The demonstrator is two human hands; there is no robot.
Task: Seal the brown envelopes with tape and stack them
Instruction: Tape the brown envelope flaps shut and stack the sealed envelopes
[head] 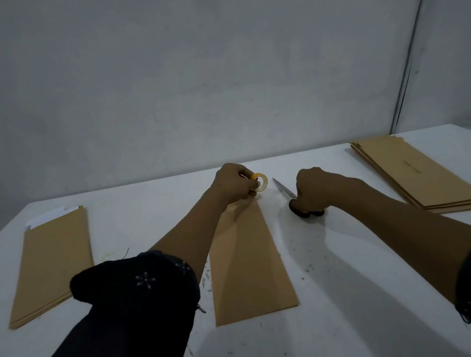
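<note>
While the left hand [233,183] pinches a small roll of clear tape with a yellow core [260,182] at the far end of a long, flat brown paper envelope [247,264], the right hand [315,188] is clenched around the dark handles of a pair of metal-bladed scissors [288,194] just beside it. This envelope lies lengthwise in the middle of the white table [357,296], plain and smooth, with a faint crease near its far end. A stack of similar brown envelopes [50,264] sits on the left, white paper showing at its far end. Another stack of brown envelopes [415,172], fanned slightly, lies at the far right.
</note>
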